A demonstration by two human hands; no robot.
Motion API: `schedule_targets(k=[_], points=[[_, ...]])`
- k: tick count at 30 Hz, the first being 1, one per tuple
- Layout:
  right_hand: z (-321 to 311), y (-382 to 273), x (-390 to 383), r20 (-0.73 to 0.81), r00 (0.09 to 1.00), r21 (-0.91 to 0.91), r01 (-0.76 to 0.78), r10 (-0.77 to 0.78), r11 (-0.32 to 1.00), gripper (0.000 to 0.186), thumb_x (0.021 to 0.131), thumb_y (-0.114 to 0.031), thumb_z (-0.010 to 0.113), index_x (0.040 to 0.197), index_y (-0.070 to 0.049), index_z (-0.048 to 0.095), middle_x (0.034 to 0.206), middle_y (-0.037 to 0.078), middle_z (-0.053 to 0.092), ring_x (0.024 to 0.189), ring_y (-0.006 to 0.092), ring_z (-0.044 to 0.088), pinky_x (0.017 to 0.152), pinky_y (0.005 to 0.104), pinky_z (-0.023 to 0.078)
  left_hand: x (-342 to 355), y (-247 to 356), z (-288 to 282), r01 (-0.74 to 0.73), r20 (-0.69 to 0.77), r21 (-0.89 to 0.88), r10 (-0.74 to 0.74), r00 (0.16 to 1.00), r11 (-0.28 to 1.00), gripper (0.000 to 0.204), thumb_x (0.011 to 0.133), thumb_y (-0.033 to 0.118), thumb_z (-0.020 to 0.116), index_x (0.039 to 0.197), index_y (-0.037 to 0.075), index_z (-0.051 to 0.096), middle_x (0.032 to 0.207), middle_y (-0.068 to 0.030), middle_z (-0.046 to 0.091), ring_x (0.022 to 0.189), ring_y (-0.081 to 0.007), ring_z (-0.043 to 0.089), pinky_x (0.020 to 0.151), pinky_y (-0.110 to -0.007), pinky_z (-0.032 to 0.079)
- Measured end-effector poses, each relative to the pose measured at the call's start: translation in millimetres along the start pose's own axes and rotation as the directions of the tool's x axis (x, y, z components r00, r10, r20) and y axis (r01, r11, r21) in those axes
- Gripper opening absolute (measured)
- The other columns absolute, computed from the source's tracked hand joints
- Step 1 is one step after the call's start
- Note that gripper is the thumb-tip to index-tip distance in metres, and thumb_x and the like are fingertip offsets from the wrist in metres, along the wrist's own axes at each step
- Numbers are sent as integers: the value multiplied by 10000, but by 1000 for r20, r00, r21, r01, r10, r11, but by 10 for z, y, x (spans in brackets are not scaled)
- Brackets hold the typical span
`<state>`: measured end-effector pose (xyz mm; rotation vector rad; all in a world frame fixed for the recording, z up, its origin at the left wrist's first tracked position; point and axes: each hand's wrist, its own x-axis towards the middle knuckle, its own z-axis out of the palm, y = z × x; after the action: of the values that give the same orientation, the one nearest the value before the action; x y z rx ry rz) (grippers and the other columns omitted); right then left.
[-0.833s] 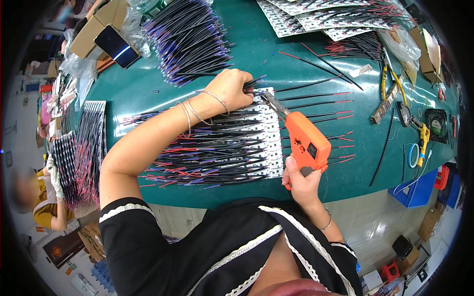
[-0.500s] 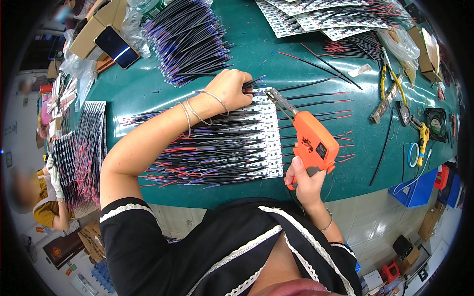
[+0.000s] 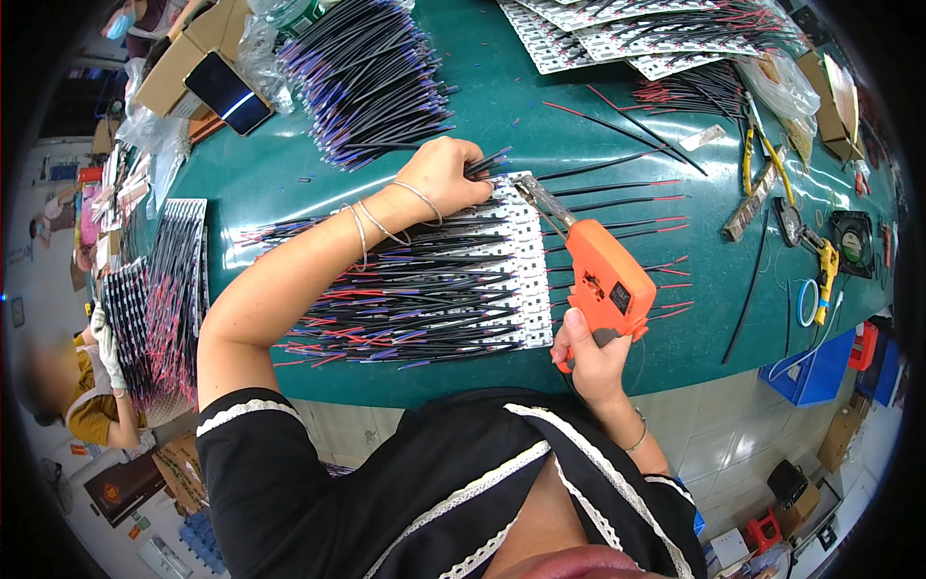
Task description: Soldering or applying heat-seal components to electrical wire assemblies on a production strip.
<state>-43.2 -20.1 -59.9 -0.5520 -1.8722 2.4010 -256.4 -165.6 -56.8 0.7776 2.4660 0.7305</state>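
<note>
My right hand (image 3: 590,355) grips the handle of an orange soldering gun (image 3: 605,276), whose metal tip rests at the top end of a white strip board (image 3: 521,261) on the green table. My left hand (image 3: 442,178) pinches a small bundle of black and purple wires (image 3: 487,164) just left of that tip. Many wires, black with red and purple ends, lie soldered in rows across the board, fanning out to both sides.
A big heap of loose black-purple wires (image 3: 371,77) lies behind my left hand. More finished strip boards (image 3: 617,29) sit at the far edge. Pliers, cutters and a tape roll (image 3: 808,299) lie right; a phone (image 3: 228,93) and boxes left. Another person (image 3: 77,386) works lower left.
The soldering gun has shifted slightly, its tip still at the top of the board. My left hand has stayed on the wire bundle.
</note>
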Motion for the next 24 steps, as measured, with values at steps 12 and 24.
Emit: schedule_targets(k=[12, 24], points=[[-16, -69, -8, -26, 1000, 22, 1, -1, 1000, 269, 838, -119, 479, 1025, 60, 408, 512, 35, 452, 378, 109, 433, 378, 229, 372, 40, -129, 17, 156, 127, -185, -133, 983, 970, 270, 654, 244, 635, 700, -18, 586, 564, -62, 521, 527, -97, 449, 510, -254, 383], [-1268, -545, -147, -338, 840, -395, 284, -426, 874, 233, 793, -80, 536, 990, 6, 447, 756, 37, 522, 557, 67, 461, 489, 198, 396, -7, -76, 126, -24, -111, -81, 15, 994, 996, 325, 734, 269, 595, 641, -34, 521, 498, -149, 445, 444, -192, 392, 461, -335, 334]])
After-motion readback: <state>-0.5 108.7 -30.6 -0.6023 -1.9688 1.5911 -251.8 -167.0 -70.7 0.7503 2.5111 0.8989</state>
